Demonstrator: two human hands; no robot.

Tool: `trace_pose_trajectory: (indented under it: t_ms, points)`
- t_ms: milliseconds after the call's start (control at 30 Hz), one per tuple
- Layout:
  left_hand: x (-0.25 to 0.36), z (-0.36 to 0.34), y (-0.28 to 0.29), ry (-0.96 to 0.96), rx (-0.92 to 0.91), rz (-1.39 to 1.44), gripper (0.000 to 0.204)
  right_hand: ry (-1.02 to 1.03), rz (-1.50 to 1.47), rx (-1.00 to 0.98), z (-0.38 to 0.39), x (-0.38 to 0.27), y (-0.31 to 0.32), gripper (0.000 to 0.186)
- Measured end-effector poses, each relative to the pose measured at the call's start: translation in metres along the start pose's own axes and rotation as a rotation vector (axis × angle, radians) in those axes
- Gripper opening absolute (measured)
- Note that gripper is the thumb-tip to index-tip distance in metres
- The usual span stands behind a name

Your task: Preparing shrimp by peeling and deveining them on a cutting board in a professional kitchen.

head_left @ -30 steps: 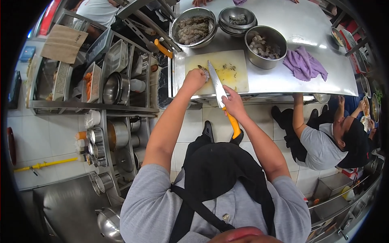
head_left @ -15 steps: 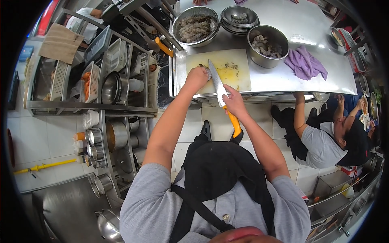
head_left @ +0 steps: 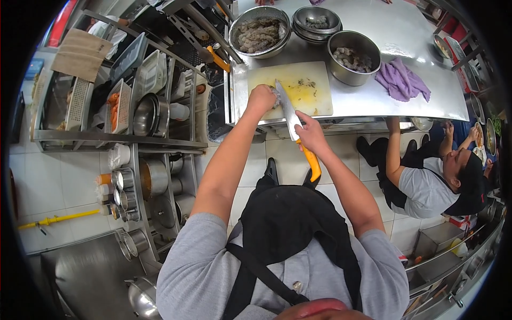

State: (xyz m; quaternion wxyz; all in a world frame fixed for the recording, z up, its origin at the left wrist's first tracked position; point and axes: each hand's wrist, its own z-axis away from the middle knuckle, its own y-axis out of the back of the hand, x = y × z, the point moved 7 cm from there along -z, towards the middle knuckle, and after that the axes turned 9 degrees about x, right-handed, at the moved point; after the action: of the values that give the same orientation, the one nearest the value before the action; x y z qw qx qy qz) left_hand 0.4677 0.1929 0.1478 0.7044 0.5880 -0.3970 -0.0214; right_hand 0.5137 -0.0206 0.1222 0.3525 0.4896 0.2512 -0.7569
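Observation:
My left hand [head_left: 261,100] is closed on a grey raw shrimp [head_left: 276,97], pressed to the left part of a yellow-stained white cutting board [head_left: 257,76]. Most of the shrimp is hidden by my fingers. In my right hand [head_left: 310,132] is a kitchen knife [head_left: 288,112], gripped where blade and yellow handle meet. Its blade lies close beside the shrimp, pointing away from me; whether it touches cannot be told. Dark scraps [head_left: 306,84] are scattered on the board. Behind it stands a colander [head_left: 232,40] heaped with shrimp, and to the right a steel pot [head_left: 352,78] holds more shrimp.
Stacked steel bowls [head_left: 314,36] stand between colander and pot. A purple cloth [head_left: 402,80] lies on the steel table [head_left: 421,109]. Left of me is a rack [head_left: 117,137] with baskets and pots. A person in a grey shirt [head_left: 426,186] works at the right.
The view has shifted very slightly. My hands, the shrimp and the knife keep nearly the same places on the board; the knife handle has swung slightly to the right.

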Motion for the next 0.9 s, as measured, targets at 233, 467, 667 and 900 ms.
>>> trace_pose_trajectory:
  t_ms: [233, 467, 667, 900]
  points:
    - [-0.007, 0.012, -0.006, 0.258, -0.012, 0.199, 0.023, -0.056, 0.024, -0.023, 0.036, 0.004, 0.009, 0.057]
    - [-0.005, 0.016, 0.0, 0.292, 0.011, 0.19, 0.021, -0.11, 0.056, -0.096, 0.062, 0.008, 0.029, 0.056]
    - [-0.007, 0.016, -0.003, 0.355, -0.055, 0.321, 0.02, -0.134, 0.125, -0.15, 0.075, -0.002, 0.043, 0.055]
    - [0.027, 0.016, 0.028, -0.313, 0.07, -0.22, 0.023, -0.143, 0.152, -0.058, 0.099, -0.009, 0.06, 0.055]
